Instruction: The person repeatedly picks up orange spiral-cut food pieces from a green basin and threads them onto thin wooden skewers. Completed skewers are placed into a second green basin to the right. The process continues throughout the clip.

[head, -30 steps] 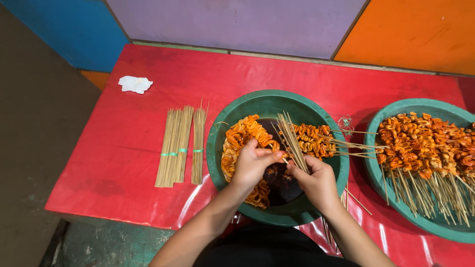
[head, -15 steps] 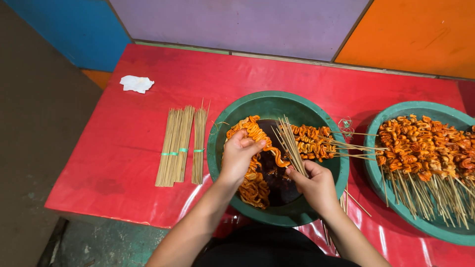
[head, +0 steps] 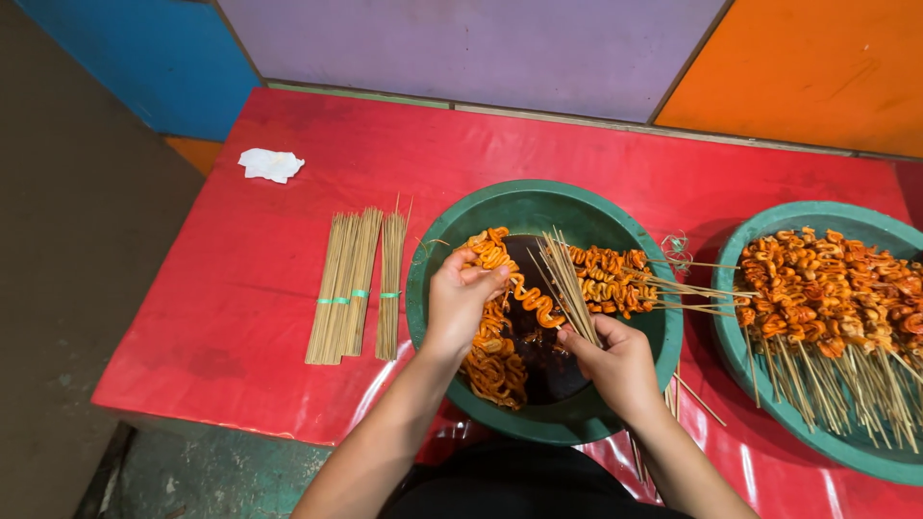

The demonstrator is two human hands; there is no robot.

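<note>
Head view: green basin [head: 615,408] holds orange strips [head: 495,365]; right basin [head: 769,389], filled skewers [head: 836,288].

Glossy red plastic table cover [head: 288,250] with wet-looking sheen, matt green plastic basin [head: 437,240], pale dry bamboo skewers [head: 351,284] at nine o'clock, oily glistening orange strips [head: 524,298], crumpled white paper [head: 271,164], matt painted wall [head: 461,43]

Orange wavy strip [head: 527,298] — seemingly skewer-threaded — stretched over green basin [head: 433,259].
</note>
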